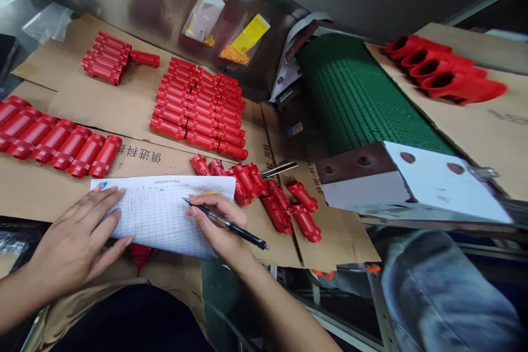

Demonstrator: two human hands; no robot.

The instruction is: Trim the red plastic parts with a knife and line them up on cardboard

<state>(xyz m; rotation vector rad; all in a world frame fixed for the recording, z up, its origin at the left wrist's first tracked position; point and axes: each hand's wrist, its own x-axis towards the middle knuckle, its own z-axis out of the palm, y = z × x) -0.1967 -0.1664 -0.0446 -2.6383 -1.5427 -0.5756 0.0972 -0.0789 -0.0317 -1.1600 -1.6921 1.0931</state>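
Right hand gripping black pen; left hand pinning gridded form.

The red plastic tubes are bright red all over, with thin lines going around them like rings. The brown cardboard under them has black writing on it. The white paper has a pattern of tiny gray-blue squares. The black pen has a shiny silver part. The green belt is dark green with rows and rows of little bumps. The yellow card has an orange bunch beside it. The block is brown and white.
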